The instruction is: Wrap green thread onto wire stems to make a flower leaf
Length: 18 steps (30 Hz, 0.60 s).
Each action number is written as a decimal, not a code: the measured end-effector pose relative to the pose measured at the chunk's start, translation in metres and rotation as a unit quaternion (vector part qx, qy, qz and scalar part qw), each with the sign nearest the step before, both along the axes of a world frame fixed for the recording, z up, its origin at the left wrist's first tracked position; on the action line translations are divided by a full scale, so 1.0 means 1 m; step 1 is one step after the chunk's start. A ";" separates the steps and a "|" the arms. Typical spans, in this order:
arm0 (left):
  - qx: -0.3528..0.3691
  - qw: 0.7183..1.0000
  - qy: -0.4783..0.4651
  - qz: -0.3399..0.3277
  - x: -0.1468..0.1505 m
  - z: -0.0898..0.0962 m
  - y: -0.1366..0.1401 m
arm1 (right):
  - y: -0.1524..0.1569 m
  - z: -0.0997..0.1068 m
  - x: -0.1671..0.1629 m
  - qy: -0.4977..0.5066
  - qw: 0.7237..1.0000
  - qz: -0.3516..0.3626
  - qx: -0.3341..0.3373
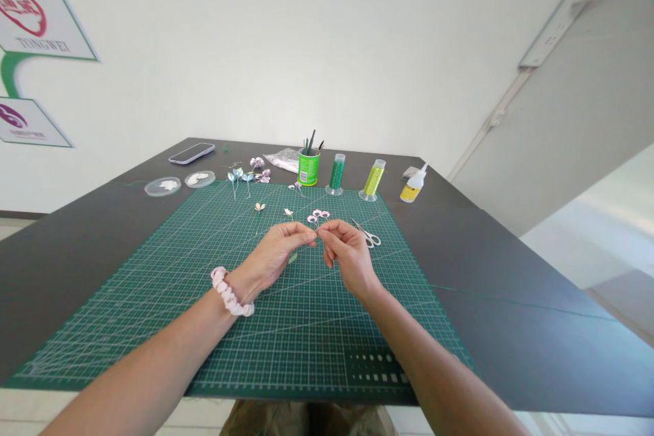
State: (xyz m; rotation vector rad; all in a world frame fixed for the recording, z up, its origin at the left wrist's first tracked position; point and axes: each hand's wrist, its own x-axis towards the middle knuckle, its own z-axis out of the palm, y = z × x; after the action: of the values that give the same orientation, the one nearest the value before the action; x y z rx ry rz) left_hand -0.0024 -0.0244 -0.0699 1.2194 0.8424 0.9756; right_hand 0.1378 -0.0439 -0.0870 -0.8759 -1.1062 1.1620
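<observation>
My left hand (pixel 280 248), with a pale pink scrunchie (pixel 231 291) on its wrist, and my right hand (pixel 350 255) meet fingertip to fingertip above the green cutting mat (pixel 286 340). Both are closed in a pinch on the thin stems of several small pink petals (pixel 317 215), which stand just beyond the fingertips. The fingers hide the lower stem ends. Under my left hand a small green leaf (pixel 293 258) shows partly. White-handled scissors (pixel 368 237) lie beside my right hand. Two small cream flowers (pixel 260 207) (pixel 289 212) rest beyond my left hand.
Behind stand a green pen tin (pixel 308 168), dark green (pixel 337 174) and lime thread spools (pixel 375 179), and a glue bottle (pixel 413 185). Blue and purple flowers (pixel 248 176), shallow dishes (pixel 163 187) and a phone (pixel 192 153) lie left. Green thread (pixel 521 302) crosses the table right.
</observation>
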 end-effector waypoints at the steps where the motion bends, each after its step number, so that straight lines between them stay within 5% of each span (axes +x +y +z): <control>1: 0.002 1.000 0.001 0.000 0.000 0.000 0.000 | 0.000 0.000 0.000 0.000 1.000 0.000 0.000; 18: 0.049 0.997 0.032 0.058 0.003 -0.008 -0.001 | 0.000 -0.003 -0.002 -0.007 1.000 -0.006 -0.005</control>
State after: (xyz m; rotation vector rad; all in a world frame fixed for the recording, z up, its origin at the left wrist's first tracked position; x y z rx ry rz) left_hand 0.0003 -0.0258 -0.0782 1.3028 0.9334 1.0861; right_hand 0.1362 -0.0444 -0.0895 -0.8993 -1.1063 1.1533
